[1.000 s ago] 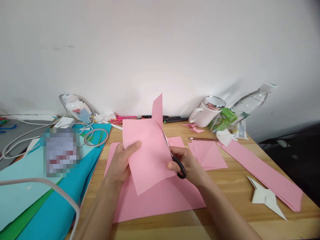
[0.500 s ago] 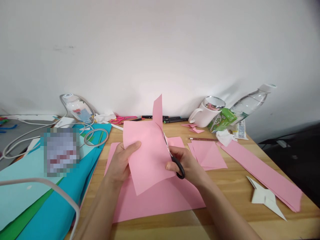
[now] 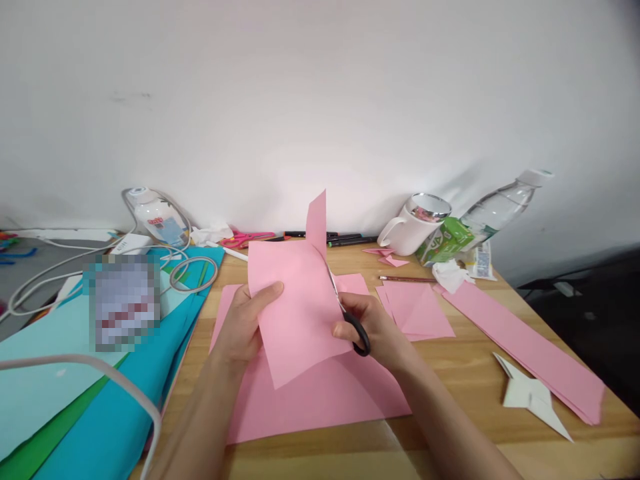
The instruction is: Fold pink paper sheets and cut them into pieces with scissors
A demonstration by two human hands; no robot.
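Observation:
A sheet of pink paper (image 3: 300,320) is raised above the table, gripped at its left edge by my left hand (image 3: 245,323), thumb on top. My right hand (image 3: 373,330) has its fingers through the black handles of a pair of scissors (image 3: 356,332). The blades lie at the sheet's right side, where a narrow strip (image 3: 316,223) stands up, partly cut from it. Beneath both hands lies a larger pink sheet (image 3: 320,407) on the wooden table (image 3: 450,380).
Right: pink squares (image 3: 420,310), long pink strips (image 3: 530,353), a folded white paper star (image 3: 533,397), a pencil (image 3: 407,279), a mug (image 3: 413,227), a green carton (image 3: 445,241) and a bottle (image 3: 500,203). Left: coloured sheets (image 3: 115,407), cables (image 3: 100,363). Pink scissors (image 3: 245,239) lie behind.
The scissor blades have closed a little further along the cut in the pink paper. Both hands stay almost in place.

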